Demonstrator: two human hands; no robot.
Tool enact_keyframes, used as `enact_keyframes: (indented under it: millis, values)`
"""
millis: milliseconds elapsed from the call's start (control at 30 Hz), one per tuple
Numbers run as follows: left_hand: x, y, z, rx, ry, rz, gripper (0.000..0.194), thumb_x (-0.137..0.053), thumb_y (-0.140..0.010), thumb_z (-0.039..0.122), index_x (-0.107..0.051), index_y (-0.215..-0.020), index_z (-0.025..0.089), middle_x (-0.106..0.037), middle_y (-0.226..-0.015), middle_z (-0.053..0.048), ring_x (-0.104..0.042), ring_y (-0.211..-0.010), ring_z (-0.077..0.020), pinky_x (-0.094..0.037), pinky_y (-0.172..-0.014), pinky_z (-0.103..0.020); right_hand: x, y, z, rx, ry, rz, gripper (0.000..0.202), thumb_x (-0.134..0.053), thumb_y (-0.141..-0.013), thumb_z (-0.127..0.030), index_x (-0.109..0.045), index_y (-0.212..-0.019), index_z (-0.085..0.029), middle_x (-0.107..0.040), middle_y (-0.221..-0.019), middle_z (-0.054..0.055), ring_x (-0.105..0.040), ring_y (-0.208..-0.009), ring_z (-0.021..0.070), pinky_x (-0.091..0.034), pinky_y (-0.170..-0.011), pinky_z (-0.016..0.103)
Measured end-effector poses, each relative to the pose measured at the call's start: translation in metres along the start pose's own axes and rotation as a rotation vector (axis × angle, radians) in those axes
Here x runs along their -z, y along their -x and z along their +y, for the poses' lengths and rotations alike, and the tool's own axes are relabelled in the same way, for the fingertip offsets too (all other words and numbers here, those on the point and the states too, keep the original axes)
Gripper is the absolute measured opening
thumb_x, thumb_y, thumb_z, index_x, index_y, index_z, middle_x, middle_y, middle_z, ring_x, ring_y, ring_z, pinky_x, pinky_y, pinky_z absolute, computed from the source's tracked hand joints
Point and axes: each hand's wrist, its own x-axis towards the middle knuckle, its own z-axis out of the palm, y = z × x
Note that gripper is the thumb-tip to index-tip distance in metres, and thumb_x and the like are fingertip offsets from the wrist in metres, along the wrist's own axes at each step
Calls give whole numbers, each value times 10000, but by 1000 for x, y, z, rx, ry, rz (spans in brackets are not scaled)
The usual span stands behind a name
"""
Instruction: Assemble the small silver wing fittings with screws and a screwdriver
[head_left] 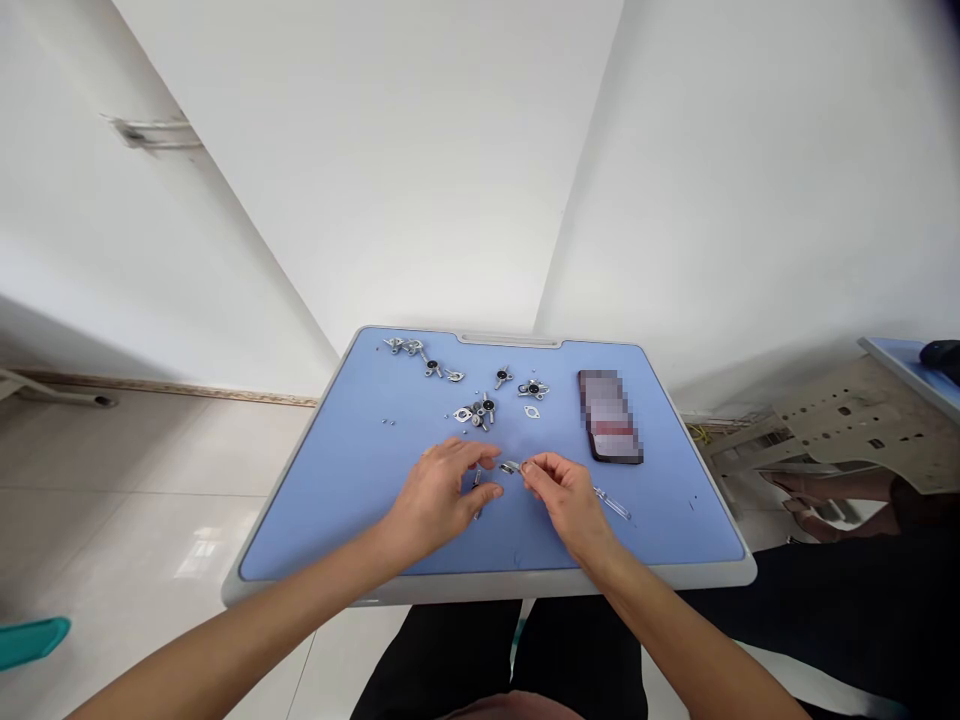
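Note:
My right hand (556, 490) pinches a small metal part (510, 467) between thumb and fingertips, above the blue tabletop (337, 500). Just left of that part, my left hand (450, 485) is open, thumb and fingers apart. A small dark and silver piece (477, 490) shows between the left thumb and fingers; it seems to lie on the table. Beyond my hands lie a cluster of metal parts (484, 408), a flat plate with holes (532, 411) and another metal assembly (533, 389).
A phone (611, 417) lies at the right of the table, with a clear-handled screwdriver (613, 502) nearer me. More metal parts (405, 346) sit at the back left, and tiny balls (388, 422) at the left. Another person's foot (832, 490) shows at the right.

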Motion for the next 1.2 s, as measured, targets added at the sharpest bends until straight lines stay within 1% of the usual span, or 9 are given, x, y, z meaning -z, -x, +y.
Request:
enact_keyframes:
  millis: [100, 233, 333, 500, 600, 700, 800, 1033, 1200]
  values:
    - [-5, -1, 2, 94, 173, 51, 333, -659, -817, 323, -630, -1139, 245, -699, -975, -16, -618, -849, -181, -488, -761, -327, -9, 7, 2, -20, -166, 57, 298, -669, -737, -470, -607, -655, -190, -498, -620, -36, -364, -576, 101, -245, -501, 243]
    - [-10, -4, 11, 137, 358, 118, 261, -659, -786, 347, -663, -1006, 206, -685, -868, -16, -608, -757, -159, -507, -709, -309, -21, 11, 6, -123, -411, 52, 297, -723, -682, -468, -615, -658, -193, -532, -650, -21, -403, -598, 107, -207, -472, 232]
    - [-10, -6, 16, 197, 509, 111, 291, -689, -742, 342, -687, -985, 182, -671, -858, -25, -594, -719, -149, -507, -648, -294, -26, 12, 9, -80, -419, 73, 262, -718, -702, -447, -654, -716, -194, -575, -687, -11, -441, -622, 114, -248, -476, 228]
    - [-4, -7, 18, 293, 782, 12, 413, -780, -674, 314, -706, -1056, 174, -681, -811, -20, -595, -721, -141, -505, -670, -287, -22, 16, 13, 159, -120, 5, 212, -621, -830, -414, -680, -843, -211, -657, -792, 7, -581, -753, 157, -450, -655, 271]
    - [2, -7, 16, 334, 908, -44, 372, -832, -647, 318, -710, -965, 167, -707, -824, -30, -619, -731, -143, -509, -689, -284, -15, 19, 13, 386, 269, 84, 212, -627, -846, -359, -660, -1010, -228, -679, -953, 35, -597, -816, 183, -488, -704, 310]
    - [5, -8, 14, 358, 967, -109, 330, -858, -636, 331, -706, -873, 159, -714, -811, -33, -633, -714, -145, -517, -683, -288, -11, 16, 10, 655, 565, 200, 436, -659, -843, -352, -563, -1250, -225, -637, -1152, 96, -599, -951, 230, -518, -733, 352]
    - [7, -9, 12, 351, 1004, -159, 319, -873, -620, 333, -703, -824, 155, -701, -749, -14, -623, -679, -135, -517, -669, -283, -9, 10, 4, 825, 725, 156, 397, -623, -887, -317, -551, -1269, -238, -637, -1169, 96, -593, -1019, 238, -527, -707, 333]
    - [9, -9, 10, 370, 1004, -165, 336, -885, -600, 331, -706, -827, 159, -701, -723, 3, -629, -690, -128, -520, -687, -274, -13, 4, 6, 971, 709, 195, 213, -566, -905, -187, -605, -1112, -222, -687, -1018, 60, -617, -906, 190, -516, -699, 305]
    - [6, -10, 10, 393, 986, -95, 336, -870, -607, 334, -701, -837, 156, -716, -733, -18, -652, -708, -149, -519, -695, -288, -18, 11, 11, 942, 642, 269, 189, -544, -914, -178, -596, -1091, -221, -695, -927, 48, -635, -816, 172, -500, -652, 295]
